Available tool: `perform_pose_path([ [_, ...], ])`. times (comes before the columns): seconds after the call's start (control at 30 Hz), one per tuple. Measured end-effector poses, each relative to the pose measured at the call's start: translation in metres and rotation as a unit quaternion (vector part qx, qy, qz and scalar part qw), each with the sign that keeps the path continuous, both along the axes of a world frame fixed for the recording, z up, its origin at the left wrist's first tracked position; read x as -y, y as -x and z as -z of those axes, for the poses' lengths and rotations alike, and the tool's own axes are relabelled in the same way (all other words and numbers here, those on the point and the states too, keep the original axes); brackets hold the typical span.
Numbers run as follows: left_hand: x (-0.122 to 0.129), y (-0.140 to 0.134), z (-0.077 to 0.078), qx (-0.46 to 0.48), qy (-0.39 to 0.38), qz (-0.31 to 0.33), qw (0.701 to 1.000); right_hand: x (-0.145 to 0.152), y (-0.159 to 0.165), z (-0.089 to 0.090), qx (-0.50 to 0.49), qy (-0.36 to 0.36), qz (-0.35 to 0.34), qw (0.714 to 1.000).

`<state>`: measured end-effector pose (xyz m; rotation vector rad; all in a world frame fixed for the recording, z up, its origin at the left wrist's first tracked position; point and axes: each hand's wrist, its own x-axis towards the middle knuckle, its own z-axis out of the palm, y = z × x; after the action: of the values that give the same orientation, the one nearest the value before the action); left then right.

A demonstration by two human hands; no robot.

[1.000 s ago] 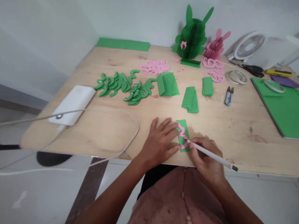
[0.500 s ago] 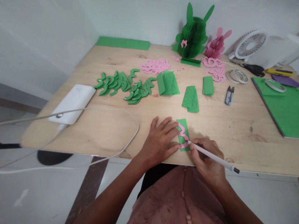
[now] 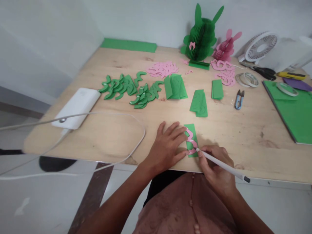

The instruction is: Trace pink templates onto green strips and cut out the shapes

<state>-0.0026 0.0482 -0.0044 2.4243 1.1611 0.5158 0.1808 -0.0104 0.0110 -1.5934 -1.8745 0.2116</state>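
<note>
Near the table's front edge lies a small green paper rectangle (image 3: 191, 127) with a curved pink paper cutout (image 3: 193, 143) on top of it. My left hand (image 3: 168, 144) rests flat with fingers spread, its fingertips pressing the cutout's left side against the green paper. A white pen (image 3: 223, 164) is gripped in my right hand (image 3: 218, 169). Its tip touches the lower right edge of the pink cutout, and its dark end points toward the lower right.
Green curved cutouts (image 3: 119, 86), pink cutouts (image 3: 162, 69) and folded green papers (image 3: 175, 87) lie beyond my hands. Blue thread snips (image 3: 239, 100) sit to the right. A white power bank (image 3: 76, 108) with trailing cable is at left. Paper rabbits (image 3: 201, 39) and a fan (image 3: 260, 47) stand behind.
The pen's dark rear end has shifted very slightly downward and to the right. Both hands otherwise hold nearly the same position.
</note>
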Motion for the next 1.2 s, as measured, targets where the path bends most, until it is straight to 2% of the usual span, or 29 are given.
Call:
perform_pose_path([
  [1.2, 0.0002, -0.0003, 0.0012, 0.0, -0.01, -0.003, 1.0, 0.0009, 0.0065, -0.0018, -0.021, 0.009, -0.024, 0.999],
])
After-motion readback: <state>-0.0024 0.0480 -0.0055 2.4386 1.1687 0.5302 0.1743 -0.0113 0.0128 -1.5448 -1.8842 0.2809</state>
